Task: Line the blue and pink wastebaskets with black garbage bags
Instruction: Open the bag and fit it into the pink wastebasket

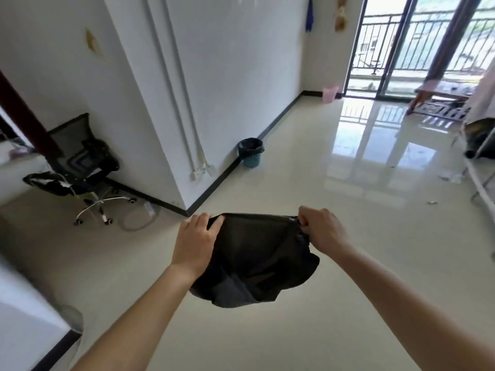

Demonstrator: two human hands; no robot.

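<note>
A black garbage bag point(257, 259) hangs in the air in front of me, its mouth stretched wide. My left hand point(197, 241) grips the left edge of the mouth and my right hand point(322, 228) pinches the right edge. The blue wastebasket point(251, 158) stands on the floor by the white wall, with a black bag over its rim. Far off, the pink wastebasket point(330, 94) stands next to the balcony door, and no bag shows on it.
A black office chair point(83, 167) stands at the left beyond the wall corner point(187, 210). A white surface edge point(40, 330) sits at the lower left. A wooden bench point(439, 93) and a metal frame point(479, 180) are on the right. Glossy tiled floor lies ahead.
</note>
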